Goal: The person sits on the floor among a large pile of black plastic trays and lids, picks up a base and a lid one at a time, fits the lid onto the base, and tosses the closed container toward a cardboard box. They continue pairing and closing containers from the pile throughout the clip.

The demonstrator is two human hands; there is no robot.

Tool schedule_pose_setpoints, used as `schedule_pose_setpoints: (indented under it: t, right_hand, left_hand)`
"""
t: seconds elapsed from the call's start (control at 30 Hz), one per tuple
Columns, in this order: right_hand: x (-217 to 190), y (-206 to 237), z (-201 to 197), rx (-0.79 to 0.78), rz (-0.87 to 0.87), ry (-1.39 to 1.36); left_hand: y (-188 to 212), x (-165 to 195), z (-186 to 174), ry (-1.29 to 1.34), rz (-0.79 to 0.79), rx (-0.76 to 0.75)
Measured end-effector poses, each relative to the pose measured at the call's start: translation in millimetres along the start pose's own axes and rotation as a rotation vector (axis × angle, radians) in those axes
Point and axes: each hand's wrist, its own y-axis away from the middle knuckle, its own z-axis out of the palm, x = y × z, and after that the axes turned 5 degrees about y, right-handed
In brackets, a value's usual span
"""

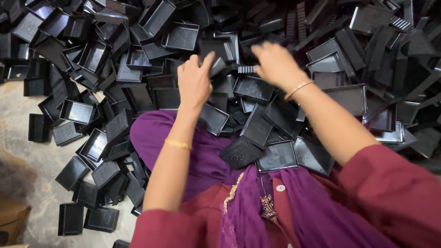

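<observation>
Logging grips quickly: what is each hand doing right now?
Left hand: closed on a small black plastic tray.
Right hand: blurred, fingers curled over a ridged black strip; grip cannot be told.

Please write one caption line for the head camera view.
Left hand and right hand grip small black plastic pieces above a heap of black rectangular plastic trays.

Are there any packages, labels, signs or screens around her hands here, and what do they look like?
No labels, signs or screens show.
Black trays: shallow rectangular plastic containers, heaped all around the hands.
Ribbed black piece: small, between left hand and right hand.
Upturned tray: black, on the purple cloth over the lap.
</observation>
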Motion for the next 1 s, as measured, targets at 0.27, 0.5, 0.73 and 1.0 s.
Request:
schedule_pose_setpoints:
  t: [0.27, 0.5, 0.73, 1.0]
  right_hand:
    - [21, 29, 37, -0.076, -0.063, -0.009]
    - [-7, 35, -30, 0.026, 0.270, -0.374]
    - [-79, 27, -33, 0.028, 0.255, -0.904]
    - [-93, 54, -26, -0.068, 0.190, -1.008]
  left_hand:
    - [31, 41, -61, 2.040, -0.299, 0.313]
    - [26, 46, -37, 2.201, -0.380, 0.328]
    - [12, 78, -10, 1.860, -0.517, 0.278]
    - [18, 79, -12, 1.838, -0.511, 0.399]
